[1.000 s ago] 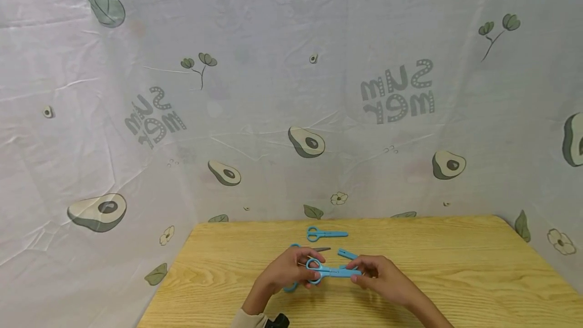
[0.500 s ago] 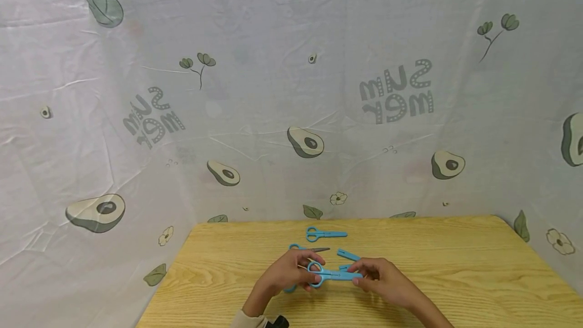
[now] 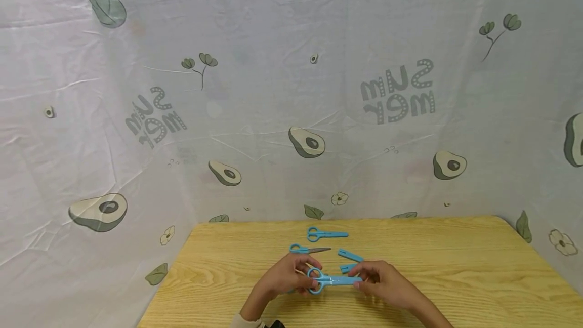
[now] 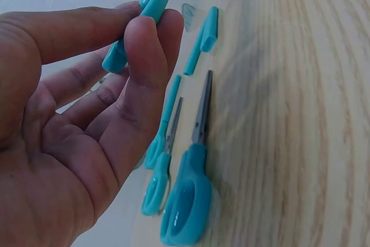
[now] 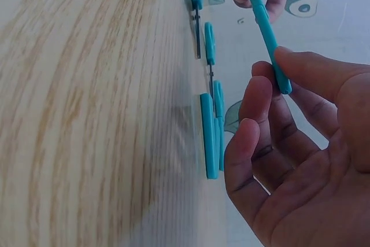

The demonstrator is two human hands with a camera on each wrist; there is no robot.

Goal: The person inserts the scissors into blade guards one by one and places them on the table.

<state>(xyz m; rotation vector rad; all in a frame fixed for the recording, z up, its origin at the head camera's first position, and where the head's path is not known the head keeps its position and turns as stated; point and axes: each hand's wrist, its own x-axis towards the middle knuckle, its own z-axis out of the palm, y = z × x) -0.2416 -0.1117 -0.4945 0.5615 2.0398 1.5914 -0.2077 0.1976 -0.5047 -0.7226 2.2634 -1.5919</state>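
Light-blue scissors [image 3: 324,281], their blades inside a blue cover [image 3: 343,281], are held level above the table. My left hand [image 3: 284,273] pinches the handle loops between thumb and fingers. At the other end, my right hand [image 3: 384,283] pinches the cover's tip, as the right wrist view also shows. Beneath my left hand lies a second pair of scissors with bare blades [image 4: 188,195], mostly hidden in the head view. Just beyond sits another bare-bladed pair [image 3: 299,249]. Two loose blade covers [image 3: 349,255] [image 3: 347,269] rest beyond my right hand.
Farthest back on the wooden table [image 3: 432,252] lies a pair of scissors in its cover [image 3: 328,234]. Behind the table's back edge hangs a pale curtain [image 3: 255,105] printed with avocados and leaves.
Both hands have come slightly nearer to me with the covered scissors between them. More of the bare-bladed scissors and the nearer loose cover shows now.
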